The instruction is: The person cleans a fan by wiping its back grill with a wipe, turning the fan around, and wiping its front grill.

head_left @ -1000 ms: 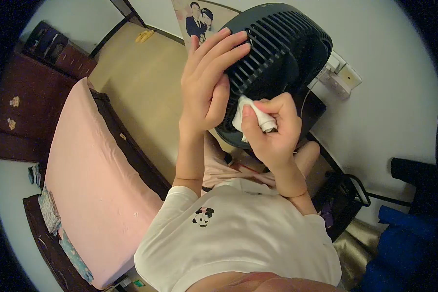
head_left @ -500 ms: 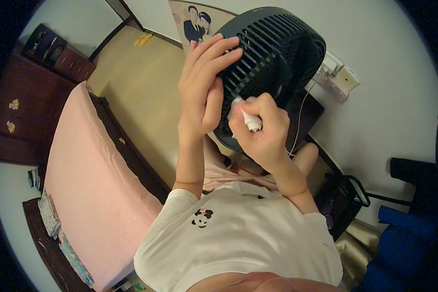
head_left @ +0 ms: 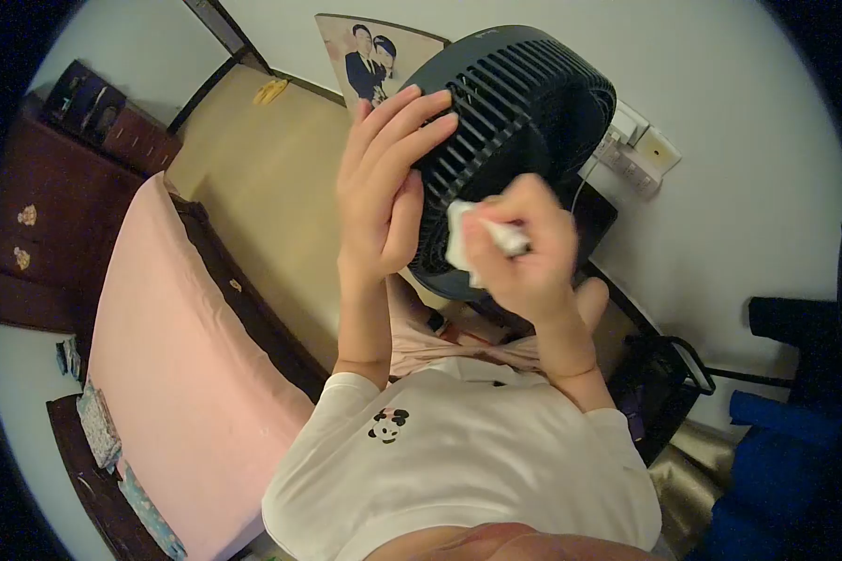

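Note:
A dark round fan (head_left: 496, 103) with a slatted housing stands tilted in front of me. My left hand (head_left: 384, 192) lies against the left side of its slats, fingers stretched out and the thumb along the rim. White cloth (head_left: 460, 234) is bunched in my right hand (head_left: 530, 248), which is closed round it at the lower part of the fan's open face. That hand is blurred, and whether the cloth touches the fan is hard to tell.
A bed with a pink sheet (head_left: 178, 374) fills the left side. Behind the fan are a portrait picture (head_left: 370, 61) and a power strip (head_left: 631, 164) at the wall socket. Blue fabric (head_left: 776, 477) lies at the lower right, near a black chair-like frame (head_left: 660, 388).
The fan and my left hand appear lower and slightly further left in view. My right hand, still round the cloth, has moved back to the right since the middle frame.

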### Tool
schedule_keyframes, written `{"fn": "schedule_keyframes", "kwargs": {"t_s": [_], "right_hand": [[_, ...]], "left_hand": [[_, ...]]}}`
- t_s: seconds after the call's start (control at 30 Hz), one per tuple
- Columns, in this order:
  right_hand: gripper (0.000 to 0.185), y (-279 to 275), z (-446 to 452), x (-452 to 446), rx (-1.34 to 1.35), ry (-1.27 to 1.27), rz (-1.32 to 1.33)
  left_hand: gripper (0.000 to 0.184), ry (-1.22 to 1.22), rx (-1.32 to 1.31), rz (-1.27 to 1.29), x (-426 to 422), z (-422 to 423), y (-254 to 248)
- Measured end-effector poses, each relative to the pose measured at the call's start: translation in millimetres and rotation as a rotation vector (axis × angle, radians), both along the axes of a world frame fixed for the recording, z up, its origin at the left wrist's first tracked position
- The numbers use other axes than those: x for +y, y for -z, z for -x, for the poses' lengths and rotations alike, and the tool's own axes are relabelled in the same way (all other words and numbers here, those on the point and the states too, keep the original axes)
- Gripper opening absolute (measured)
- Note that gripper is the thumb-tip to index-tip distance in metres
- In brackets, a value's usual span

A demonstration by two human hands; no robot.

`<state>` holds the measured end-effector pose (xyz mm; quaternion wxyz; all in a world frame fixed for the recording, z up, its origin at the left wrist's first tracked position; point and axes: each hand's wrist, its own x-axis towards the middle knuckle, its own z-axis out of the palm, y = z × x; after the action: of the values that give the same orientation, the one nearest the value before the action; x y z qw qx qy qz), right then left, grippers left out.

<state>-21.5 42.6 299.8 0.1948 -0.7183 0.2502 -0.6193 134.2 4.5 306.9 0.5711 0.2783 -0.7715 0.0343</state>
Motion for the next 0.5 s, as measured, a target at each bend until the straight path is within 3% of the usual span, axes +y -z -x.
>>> {"fn": "schedule_keyframes", "kwargs": {"t_s": [0.1,0.5], "right_hand": [[0.016,1.4,11.6,1.8,-0.267,0.199,0.059],[0.014,3.3,-8.7,-9.2,-0.23,0.133,-0.062]], "left_hand": [[0.041,-0.015,0.003,-0.004,-3.3,1.6,-2.0],[0.04,-0.007,0.01,0.013,-4.3,0.5,0.7]]}}
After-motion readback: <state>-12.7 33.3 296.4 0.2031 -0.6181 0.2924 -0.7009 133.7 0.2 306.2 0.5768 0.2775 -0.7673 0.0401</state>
